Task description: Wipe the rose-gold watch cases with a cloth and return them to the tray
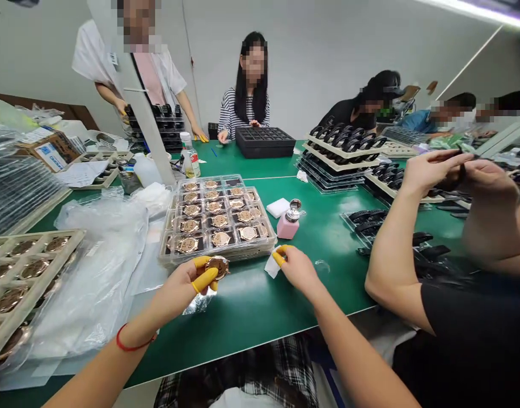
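Observation:
My left hand (195,279), with yellow finger cots, is closed on a rose-gold watch case (218,266) just in front of the stacked clear trays. Between the yellow-covered fingertips of my right hand (294,266) is a white wipe (271,265), held low over the green table. The clear tray stack (217,249) carries rows of similar watch cases in its compartments. Right behind my right hand stands a pink pump bottle (287,226) with a metal top, and a white pad (278,207) lies beside it. A crumpled bit of clear film (199,303) rests below my left hand.
At left, a beige tray (79,237) of watch cases sits beside plastic bags (98,255). A co-worker's arm (396,243) reaches in on the right, near trays of black straps (370,221). Across the table are a black box (266,148) and a slanted white post (144,113).

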The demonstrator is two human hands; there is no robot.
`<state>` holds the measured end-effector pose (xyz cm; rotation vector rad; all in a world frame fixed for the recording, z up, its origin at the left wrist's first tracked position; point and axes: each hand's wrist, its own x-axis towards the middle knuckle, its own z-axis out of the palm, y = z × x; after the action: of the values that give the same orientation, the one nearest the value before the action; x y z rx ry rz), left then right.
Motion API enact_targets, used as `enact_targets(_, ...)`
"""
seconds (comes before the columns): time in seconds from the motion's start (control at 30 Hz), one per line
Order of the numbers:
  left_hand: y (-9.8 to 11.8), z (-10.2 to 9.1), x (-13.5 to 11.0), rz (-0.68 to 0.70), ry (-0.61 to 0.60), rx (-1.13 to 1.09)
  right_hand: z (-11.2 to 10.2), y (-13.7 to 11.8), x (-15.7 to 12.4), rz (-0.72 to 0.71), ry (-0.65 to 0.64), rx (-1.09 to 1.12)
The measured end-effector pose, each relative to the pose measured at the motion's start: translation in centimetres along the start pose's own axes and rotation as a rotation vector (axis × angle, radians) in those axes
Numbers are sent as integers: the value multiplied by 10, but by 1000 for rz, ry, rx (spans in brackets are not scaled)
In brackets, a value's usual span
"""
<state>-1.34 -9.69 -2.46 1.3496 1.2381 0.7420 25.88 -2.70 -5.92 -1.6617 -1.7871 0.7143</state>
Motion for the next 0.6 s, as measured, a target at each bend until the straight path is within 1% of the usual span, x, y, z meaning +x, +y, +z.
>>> enact_targets(0.07,7,2,-1,49,-3,0,15,8,-8,18,28,-4)
enact_targets(0.1,10,3,-2,79,-3,-4,18,8,-11,15,27,10)
enact_targets(0.17,18,5,-5,134,-6,2,14,-2,-17,-19,0,62)
enact_targets(0.23,25,7,-8,187,-11,29,1,-23,-23,-97,-30,147)
enact_targets(0.27,29,8,-9,217,-12,49,-6,-37,-27,-163,-42,205)
enact_targets(0.3,33,8,-10,254,-14,74,-11,-53,-30,-273,-64,316)
enact_targets(0.33,38,8,-12,297,-13,106,-14,-69,-33,-371,-59,394)
enact_targets(0.4,47,7,-14,391,14,215,-13,-98,-37,-563,-58,475)
enact_targets(0.47,56,4,-15,468,82,370,-4,-119,-35,-645,-74,513)
enact_targets(0.53,64,0,-14,512,197,553,5,-134,-28,-696,-62,540)
enact_targets(0.6,70,-5,-11,539,330,730,10,-142,-18,-724,-11,575)
